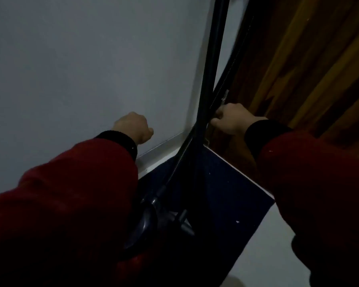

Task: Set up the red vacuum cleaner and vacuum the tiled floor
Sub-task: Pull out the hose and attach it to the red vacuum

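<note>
The view is dim. A black rigid vacuum tube (214,59) stands upright in the corner, with a ribbed black hose (233,65) running beside it down to the dark vacuum body (147,220) low in the centre. My right hand (231,120) is closed around the hose, just right of the tube. A small metal piece (225,97) sticks up above its fingers. My left hand (133,127) is a closed fist against the wall, left of the tube, with nothing visible in it. Red sleeves cover both arms.
A pale wall (81,69) with a white skirting board (164,148) fills the left. A wooden door (309,69) stands on the right. The floor has a dark blue tile (226,193) and a white tile (274,255).
</note>
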